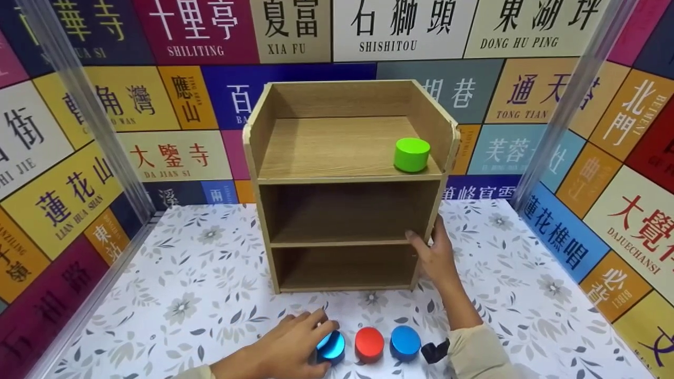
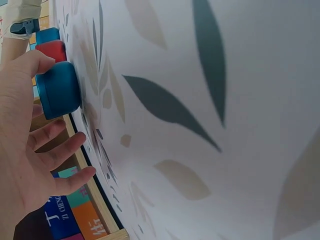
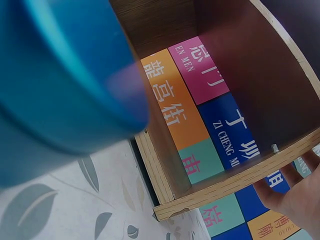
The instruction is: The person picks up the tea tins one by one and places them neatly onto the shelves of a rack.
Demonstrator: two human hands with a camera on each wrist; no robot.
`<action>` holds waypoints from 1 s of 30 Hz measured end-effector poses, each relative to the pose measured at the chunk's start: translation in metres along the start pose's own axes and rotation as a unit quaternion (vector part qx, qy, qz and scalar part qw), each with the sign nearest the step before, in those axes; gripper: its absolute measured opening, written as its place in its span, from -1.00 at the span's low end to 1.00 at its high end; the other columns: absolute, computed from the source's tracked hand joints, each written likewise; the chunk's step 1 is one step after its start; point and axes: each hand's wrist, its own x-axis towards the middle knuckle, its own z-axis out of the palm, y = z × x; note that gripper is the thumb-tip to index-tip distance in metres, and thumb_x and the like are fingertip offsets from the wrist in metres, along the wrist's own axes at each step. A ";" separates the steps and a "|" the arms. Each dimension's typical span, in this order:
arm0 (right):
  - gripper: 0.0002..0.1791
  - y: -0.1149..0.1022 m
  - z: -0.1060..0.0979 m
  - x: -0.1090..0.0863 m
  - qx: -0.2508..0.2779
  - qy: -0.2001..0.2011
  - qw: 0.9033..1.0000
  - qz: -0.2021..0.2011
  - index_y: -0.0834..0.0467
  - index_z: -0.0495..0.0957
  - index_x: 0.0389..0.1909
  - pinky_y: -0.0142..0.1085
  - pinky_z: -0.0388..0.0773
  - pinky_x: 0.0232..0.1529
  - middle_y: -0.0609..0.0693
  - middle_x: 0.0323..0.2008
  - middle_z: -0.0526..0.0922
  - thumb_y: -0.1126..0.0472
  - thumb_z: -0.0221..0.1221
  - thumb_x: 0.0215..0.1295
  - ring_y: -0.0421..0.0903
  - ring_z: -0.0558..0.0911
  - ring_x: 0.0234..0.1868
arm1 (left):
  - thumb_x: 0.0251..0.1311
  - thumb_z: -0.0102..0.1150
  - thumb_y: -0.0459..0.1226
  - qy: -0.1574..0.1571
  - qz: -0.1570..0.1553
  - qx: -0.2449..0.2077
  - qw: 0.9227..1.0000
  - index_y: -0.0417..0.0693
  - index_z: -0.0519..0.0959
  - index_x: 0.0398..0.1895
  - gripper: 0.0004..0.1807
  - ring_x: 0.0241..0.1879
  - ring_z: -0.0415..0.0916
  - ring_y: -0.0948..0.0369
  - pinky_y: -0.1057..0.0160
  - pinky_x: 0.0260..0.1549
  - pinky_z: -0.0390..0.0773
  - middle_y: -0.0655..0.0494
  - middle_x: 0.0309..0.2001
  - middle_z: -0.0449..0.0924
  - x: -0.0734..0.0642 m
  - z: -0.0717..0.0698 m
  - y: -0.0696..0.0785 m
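Two glossy blue cylinders [image 1: 405,344], one red cylinder [image 1: 369,345] on flowered white cloth [image 1: 224,295]; left hand [image 1: 291,341] pinches leftmost blue, right hand [image 1: 438,256] grips wooden shelf [image 1: 331,145].

1. A blurred blue cylinder [image 3: 60,90] fills the near left.
2. On the right, the right hand's [image 3: 298,199] fingers touch the wooden shelf [image 3: 240,178].
3. Lettered signs [image 3: 177,102] show beyond it.
4. Leaf-patterned counter [image 3: 70,172], left.

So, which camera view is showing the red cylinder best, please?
The head view: it shows the whole top of the red cylinder, with nothing covering it. The left wrist view shows only part, behind a nearer blue cylinder. The right wrist view does not show it.
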 end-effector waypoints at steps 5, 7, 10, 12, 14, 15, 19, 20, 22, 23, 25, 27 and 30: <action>-0.23 0.000 0.000 0.000 -0.005 -0.006 1.000 0.007 0.05 0.15 0.52 0.03 0.27 0.41 0.19 0.35 0.42 0.09 0.26 0.37 0.07 0.39 0.40 | 0.21 0.20 0.25 0.014 0.007 0.004 1.000 0.39 0.32 0.41 -0.29 0.01 0.47 0.22 -0.10 -0.08 0.61 0.26 0.16 0.44 -0.001 0.003 -0.001; -0.22 -0.001 0.000 -0.001 -0.004 -0.007 1.000 0.007 0.05 0.15 0.53 0.03 0.26 0.42 0.18 0.36 0.41 0.08 0.26 0.37 0.06 0.38 0.40 | 0.21 0.20 0.25 0.012 0.006 0.000 1.000 0.40 0.32 0.39 -0.31 0.02 0.47 0.22 -0.11 -0.08 0.61 0.26 0.16 0.44 -0.001 0.004 -0.002; -0.21 -0.002 0.000 -0.001 0.001 -0.013 1.000 0.011 0.03 0.12 0.54 0.04 0.27 0.41 0.15 0.36 0.40 0.08 0.25 0.38 0.05 0.37 0.41 | 0.22 0.22 0.22 0.019 0.014 -0.004 1.000 0.40 0.35 0.35 -0.36 0.01 0.47 0.25 -0.03 -0.09 0.62 0.28 0.11 0.44 -0.001 0.004 -0.002; -0.22 -0.002 -0.001 -0.001 0.005 -0.017 1.000 0.013 0.02 0.12 0.54 0.05 0.29 0.40 0.14 0.35 0.40 0.08 0.25 0.38 0.04 0.37 0.40 | 0.22 0.22 0.21 0.026 0.021 -0.005 0.999 0.39 0.37 0.32 -0.39 -0.02 0.46 0.29 0.05 -0.10 0.61 0.29 0.06 0.44 -0.001 0.005 -0.002; -0.21 -0.003 -0.001 -0.002 0.007 -0.019 1.000 0.016 0.01 0.12 0.54 0.05 0.30 0.39 0.14 0.36 0.39 0.08 0.25 0.38 0.04 0.37 0.40 | 0.24 0.22 0.20 0.028 0.024 -0.007 0.999 0.40 0.37 0.30 -0.42 -0.03 0.45 0.31 0.10 -0.11 0.59 0.31 0.03 0.43 -0.001 0.006 -0.003; -0.21 -0.003 -0.001 -0.001 0.007 -0.018 1.000 0.017 0.02 0.12 0.54 0.05 0.30 0.40 0.14 0.37 0.38 0.09 0.25 0.38 0.04 0.36 0.41 | 0.24 0.21 0.20 0.026 0.023 -0.008 0.999 0.40 0.37 0.30 -0.42 -0.03 0.44 0.31 0.10 -0.10 0.59 0.31 0.03 0.43 -0.001 0.006 -0.003; -0.17 -0.004 -0.002 -0.001 0.006 -0.020 1.000 0.022 0.03 0.07 0.57 0.05 0.25 0.44 0.16 0.42 0.34 0.12 0.25 0.38 0.05 0.32 0.45 | 0.25 0.20 0.22 0.014 0.021 -0.020 0.999 0.43 0.37 0.31 -0.42 -0.01 0.45 0.31 0.07 -0.06 0.61 0.32 0.07 0.43 0.000 0.005 -0.003; -0.17 -0.003 -0.002 -0.001 0.006 -0.020 0.999 0.024 0.03 0.06 0.57 0.05 0.24 0.45 0.15 0.43 0.33 0.12 0.25 0.39 0.05 0.31 0.46 | 0.26 0.20 0.23 0.011 0.021 -0.022 0.999 0.44 0.37 0.31 -0.42 0.00 0.45 0.31 0.07 -0.04 0.61 0.32 0.08 0.43 0.000 0.005 -0.003; -0.18 -0.004 -0.002 -0.001 0.007 -0.021 0.999 0.024 0.02 0.07 0.57 0.04 0.22 0.46 0.14 0.42 0.34 0.11 0.25 0.39 0.04 0.31 0.46 | 0.26 0.19 0.23 0.009 0.022 -0.025 0.999 0.44 0.37 0.31 -0.43 0.01 0.45 0.32 0.07 -0.02 0.62 0.32 0.09 0.43 0.001 0.005 -0.003; -0.18 -0.004 -0.002 -0.001 0.008 -0.021 1.000 0.022 0.01 0.07 0.57 0.03 0.21 0.46 0.13 0.42 0.35 0.10 0.25 0.39 0.03 0.32 0.45 | 0.27 0.19 0.22 0.009 0.023 -0.025 0.999 0.44 0.37 0.32 -0.43 0.01 0.45 0.32 0.07 -0.02 0.62 0.32 0.09 0.43 0.001 0.005 -0.003; -0.20 -0.003 -0.002 -0.001 0.008 -0.020 1.000 0.018 0.02 0.10 0.55 0.02 0.20 0.46 0.13 0.40 0.37 0.09 0.25 0.39 0.02 0.33 0.44 | 0.28 0.18 0.21 0.014 0.029 -0.022 0.999 0.42 0.37 0.32 -0.43 0.01 0.46 0.31 0.08 -0.02 0.62 0.31 0.08 0.44 0.001 0.005 -0.003; -0.22 -0.003 -0.002 -0.001 0.007 -0.017 1.000 0.013 0.03 0.12 0.54 0.01 0.20 0.45 0.13 0.38 0.39 0.09 0.24 0.39 0.02 0.35 0.42 | 0.29 0.17 0.20 0.021 0.036 -0.017 0.999 0.39 0.37 0.33 -0.43 0.01 0.46 0.31 0.10 -0.04 0.61 0.30 0.08 0.44 0.001 0.006 -0.003; -0.23 -0.002 -0.002 0.000 0.005 -0.013 1.000 0.009 0.05 0.14 0.53 0.00 0.22 0.44 0.14 0.36 0.41 0.10 0.24 0.39 0.03 0.37 0.40 | 0.31 0.15 0.20 0.036 0.047 -0.012 0.998 0.34 0.38 0.34 -0.42 0.00 0.46 0.30 0.13 -0.06 0.60 0.28 0.07 0.45 0.000 0.006 -0.002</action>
